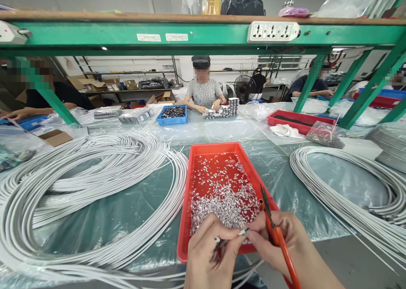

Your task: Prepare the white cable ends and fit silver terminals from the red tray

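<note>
My left hand (211,251) is closed around a white cable (217,240), pinching it near its end between thumb and forefinger. The cable tip (243,231) shows a bit of green and points at my right fingertips. My right hand (287,234) grips orange-handled pliers (278,238) with dark, narrow jaws pointing up and away. Its thumb and forefinger meet at the cable tip; whether they pinch a small part there is hidden. Both hands are over the near end of a red tray (185,213), which holds many small silvery metal pieces (222,200).
Large coils of white cable lie left (95,187) and right (349,183) of the tray. A green frame (203,35) with a power strip (272,31) spans above. Across the table, a person (204,92) works beside a blue bin (172,114). Another red tray (301,122) stands at right.
</note>
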{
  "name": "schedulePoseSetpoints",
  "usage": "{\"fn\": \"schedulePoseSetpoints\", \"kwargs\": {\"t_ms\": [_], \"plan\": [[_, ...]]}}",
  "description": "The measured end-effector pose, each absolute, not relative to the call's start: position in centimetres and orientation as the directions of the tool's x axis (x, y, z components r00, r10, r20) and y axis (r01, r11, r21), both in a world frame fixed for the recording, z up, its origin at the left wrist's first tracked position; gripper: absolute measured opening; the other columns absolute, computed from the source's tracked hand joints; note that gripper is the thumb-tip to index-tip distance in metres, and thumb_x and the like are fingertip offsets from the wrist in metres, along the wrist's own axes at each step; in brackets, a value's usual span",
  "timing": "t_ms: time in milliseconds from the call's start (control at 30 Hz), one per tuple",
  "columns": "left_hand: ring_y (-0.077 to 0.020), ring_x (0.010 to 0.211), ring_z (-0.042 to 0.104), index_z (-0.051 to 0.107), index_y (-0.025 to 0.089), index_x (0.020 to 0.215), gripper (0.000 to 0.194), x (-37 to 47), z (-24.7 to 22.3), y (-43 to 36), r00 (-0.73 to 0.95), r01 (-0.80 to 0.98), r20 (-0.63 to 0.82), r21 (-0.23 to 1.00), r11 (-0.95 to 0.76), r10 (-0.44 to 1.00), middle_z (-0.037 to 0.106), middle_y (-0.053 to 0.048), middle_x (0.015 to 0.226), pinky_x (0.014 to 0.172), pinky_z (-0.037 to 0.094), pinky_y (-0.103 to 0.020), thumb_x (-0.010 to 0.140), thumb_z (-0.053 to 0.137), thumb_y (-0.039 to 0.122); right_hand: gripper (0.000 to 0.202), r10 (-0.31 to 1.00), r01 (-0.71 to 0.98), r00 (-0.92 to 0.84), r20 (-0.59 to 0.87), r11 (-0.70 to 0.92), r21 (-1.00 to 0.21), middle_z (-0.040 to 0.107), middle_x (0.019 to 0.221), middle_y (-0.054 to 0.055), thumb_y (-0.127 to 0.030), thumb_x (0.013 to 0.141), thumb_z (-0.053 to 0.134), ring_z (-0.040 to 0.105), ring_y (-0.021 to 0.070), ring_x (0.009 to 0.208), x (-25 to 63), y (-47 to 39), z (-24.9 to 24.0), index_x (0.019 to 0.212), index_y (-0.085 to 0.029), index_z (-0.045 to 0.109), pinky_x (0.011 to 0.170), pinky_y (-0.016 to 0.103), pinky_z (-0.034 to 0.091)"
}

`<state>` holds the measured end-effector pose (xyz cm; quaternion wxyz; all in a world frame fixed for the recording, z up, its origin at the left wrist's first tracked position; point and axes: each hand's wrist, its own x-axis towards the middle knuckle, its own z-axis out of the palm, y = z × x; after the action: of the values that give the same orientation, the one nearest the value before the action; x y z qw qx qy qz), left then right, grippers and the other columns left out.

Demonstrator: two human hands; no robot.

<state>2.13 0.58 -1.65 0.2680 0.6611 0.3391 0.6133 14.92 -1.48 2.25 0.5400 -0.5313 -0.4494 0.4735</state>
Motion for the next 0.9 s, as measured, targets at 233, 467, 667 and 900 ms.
{"fn": "schedulePoseSetpoints", "kwargs": {"t_ms": [233, 467, 667, 900], "plan": [[-0.0081, 0.05, 0.043, 0.061, 0.018, 0.063, 0.013, 2.1, -1.1, 0.6, 0.016, 0.079, 0.536, 0.841, -0.535, 0.844, 0.048, 0.003, 0.058, 0.047, 0.029, -0.02, 0.073, 0.065, 0.013, 0.013, 0.996, 0.091, 0.086, 0.031, 0.023, -0.996, 0.034, 0.049, -0.007, -0.023, 0.06, 0.063, 0.028, 0.0081, 0.048, 15.1, -1.4, 2.8, 0.06, -0.016, 0.051, 0.047, 0.023, 0.025], [-0.0059, 0.041, 0.044, 0.06, 0.013, 0.059, 0.033, 1.8, -0.1, 0.6, 0.187, -0.261, 0.021, 0.965, 0.029, 0.982, 0.049, 0.003, 0.046, 0.042, 0.033, -0.017, 0.061, 0.077, 0.041, 0.013, 0.998, 0.038, 0.059, 0.035, 0.033, -0.999, 0.037, 0.047, -0.007, -0.023, 0.061, 0.064, 0.03, 0.0078, 0.045, 15.1, -1.1, 2.6, 0.063, -0.016, 0.054, 0.046, 0.023, 0.027], [-0.0026, 0.035, 0.044, 0.06, 0.01, 0.062, 0.037, 1.4, -0.3, 1.1, 0.373, -0.427, -0.075, 0.871, 0.242, 0.925, 0.057, 0.0, 0.047, 0.036, 0.031, -0.013, 0.06, 0.078, 0.043, 0.016, 1.0, 0.0, -0.02, 0.016, 0.016, -1.0, 0.038, 0.046, -0.007, -0.025, 0.064, 0.065, 0.027, 0.0068, 0.045, 15.3, -0.9, 2.9, 0.065, -0.014, 0.054, 0.046, 0.022, 0.022], [0.0009, 0.034, 0.038, 0.062, 0.012, 0.07, 0.026, 1.3, -0.9, 1.6, 0.56, -0.534, -0.031, 0.75, 0.39, 0.828, 0.052, 0.003, 0.05, 0.033, 0.027, -0.008, 0.071, 0.072, 0.037, 0.018, 0.997, 0.032, -0.047, 0.057, 0.059, -0.998, 0.033, 0.047, -0.009, -0.025, 0.067, 0.069, 0.023, 0.0057, 0.046, 15.4, -0.4, 2.9, 0.064, -0.011, 0.059, 0.045, 0.019, 0.022]]}}
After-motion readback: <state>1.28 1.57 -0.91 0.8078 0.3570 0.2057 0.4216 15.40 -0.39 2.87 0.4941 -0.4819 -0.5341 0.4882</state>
